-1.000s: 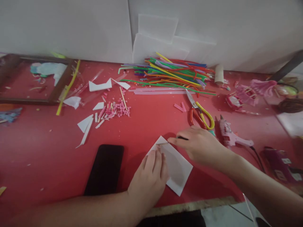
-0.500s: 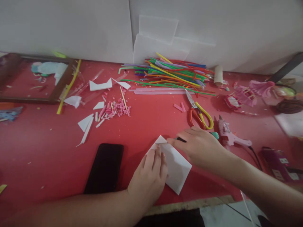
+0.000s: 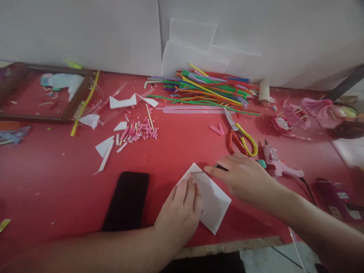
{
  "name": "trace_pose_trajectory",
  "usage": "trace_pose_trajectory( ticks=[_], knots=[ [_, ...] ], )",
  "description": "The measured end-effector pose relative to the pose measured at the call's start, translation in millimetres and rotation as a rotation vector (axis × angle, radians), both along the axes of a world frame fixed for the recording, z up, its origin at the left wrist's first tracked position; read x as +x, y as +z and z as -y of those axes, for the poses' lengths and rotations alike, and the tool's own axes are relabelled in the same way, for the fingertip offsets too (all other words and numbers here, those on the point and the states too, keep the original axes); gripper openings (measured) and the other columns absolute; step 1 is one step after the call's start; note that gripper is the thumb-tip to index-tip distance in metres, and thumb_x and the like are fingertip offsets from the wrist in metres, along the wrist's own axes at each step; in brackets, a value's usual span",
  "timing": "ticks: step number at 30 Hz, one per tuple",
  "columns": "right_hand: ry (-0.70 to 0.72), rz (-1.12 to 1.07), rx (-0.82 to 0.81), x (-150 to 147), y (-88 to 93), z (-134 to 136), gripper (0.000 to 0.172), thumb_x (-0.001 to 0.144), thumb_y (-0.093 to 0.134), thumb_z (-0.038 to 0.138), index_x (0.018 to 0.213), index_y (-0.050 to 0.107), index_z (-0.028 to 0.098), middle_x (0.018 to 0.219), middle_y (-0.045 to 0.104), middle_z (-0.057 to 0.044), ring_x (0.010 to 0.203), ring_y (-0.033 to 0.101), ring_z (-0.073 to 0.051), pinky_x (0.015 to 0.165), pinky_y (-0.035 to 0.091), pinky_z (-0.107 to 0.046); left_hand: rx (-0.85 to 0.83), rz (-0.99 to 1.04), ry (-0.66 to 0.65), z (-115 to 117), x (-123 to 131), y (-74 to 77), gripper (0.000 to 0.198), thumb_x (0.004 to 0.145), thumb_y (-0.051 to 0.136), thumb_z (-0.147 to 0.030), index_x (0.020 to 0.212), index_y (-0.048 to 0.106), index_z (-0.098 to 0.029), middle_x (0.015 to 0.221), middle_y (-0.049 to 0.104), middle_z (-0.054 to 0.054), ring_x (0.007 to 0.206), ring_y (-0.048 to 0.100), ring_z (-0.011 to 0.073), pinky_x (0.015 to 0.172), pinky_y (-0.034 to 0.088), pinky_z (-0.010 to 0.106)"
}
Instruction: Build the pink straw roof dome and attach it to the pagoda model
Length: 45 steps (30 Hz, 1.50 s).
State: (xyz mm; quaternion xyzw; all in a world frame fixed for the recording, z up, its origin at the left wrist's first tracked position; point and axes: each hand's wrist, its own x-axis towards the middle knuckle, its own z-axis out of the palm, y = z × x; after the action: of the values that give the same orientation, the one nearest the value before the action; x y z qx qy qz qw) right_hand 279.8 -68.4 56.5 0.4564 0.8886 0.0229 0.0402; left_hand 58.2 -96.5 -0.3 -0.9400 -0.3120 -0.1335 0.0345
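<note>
A white sheet (image 3: 214,204), seemingly foam or card, lies turned cornerwise on the red table near the front edge. My left hand (image 3: 183,203) presses down on its left part, fingers bent and close together, holding it against the table. In my right hand (image 3: 241,172) is a craft knife (image 3: 261,163) with a teal end and a black part; the fist covers most of the handle. Its thin blade lies across the sheet near the far corner, close to my left fingertips. How deep the blade sits cannot be seen.
Scissors (image 3: 241,136) lie beyond my right hand, with a pink glue gun (image 3: 280,165) to their right. A black phone (image 3: 126,201) rests left of my left hand. Farther back are pink and white scraps (image 3: 139,131), pipe cleaners (image 3: 210,89) and a cardboard tube (image 3: 264,91).
The view has shifted slightly, so everything sits a little farther right. My right hand and the knife blade have barely moved; the left hand stays on the sheet.
</note>
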Motion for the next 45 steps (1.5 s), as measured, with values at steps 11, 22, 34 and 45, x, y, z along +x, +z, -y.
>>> trace_pose_trajectory(
  ticks=[11,22,34,45],
  knots=[
    [-0.024,0.006,-0.031,3,0.6,1,0.041,0.082,0.060,0.005,0.116,0.066,0.027,0.077,0.066,0.002,0.069,0.061,-0.016,0.064,0.031,-0.032,0.019,0.019,-0.003,-1,0,1.0,0.042,0.084,0.073,-0.035,0.111,0.071,-0.003,0.121,0.070,0.023,0.104,0.069,0.0342,0.080,0.061,0.041],
    [-0.034,0.021,-0.038,9,2.2,4,0.046,0.079,0.059,0.003,0.117,0.065,0.027,0.075,0.066,0.003,0.067,0.060,-0.016,0.066,0.029,-0.031,0.032,0.031,-0.010,-2,0,2.0,0.043,0.084,0.073,-0.036,0.110,0.070,-0.002,0.120,0.071,0.023,0.103,0.069,0.0344,0.079,0.061,0.041],
    [-0.067,-0.060,0.033,8,-4.4,13,0.045,0.083,0.053,0.005,0.121,0.063,0.027,0.081,0.067,0.000,0.070,0.057,-0.016,0.067,0.029,-0.031,0.009,0.002,-0.011,-1,0,2.8,0.047,0.082,0.075,-0.039,0.111,0.071,-0.003,0.120,0.070,0.023,0.103,0.068,0.0341,0.081,0.061,0.041],
    [-0.086,-0.076,-0.009,3,-10.2,10,0.044,0.082,0.056,0.004,0.119,0.066,0.027,0.079,0.068,0.000,0.068,0.059,-0.016,0.065,0.032,-0.031,0.010,0.003,-0.009,-2,-1,3.0,0.057,0.076,0.081,-0.044,0.112,0.070,-0.002,0.119,0.070,0.025,0.104,0.066,0.0348,0.081,0.061,0.041]
  ],
)
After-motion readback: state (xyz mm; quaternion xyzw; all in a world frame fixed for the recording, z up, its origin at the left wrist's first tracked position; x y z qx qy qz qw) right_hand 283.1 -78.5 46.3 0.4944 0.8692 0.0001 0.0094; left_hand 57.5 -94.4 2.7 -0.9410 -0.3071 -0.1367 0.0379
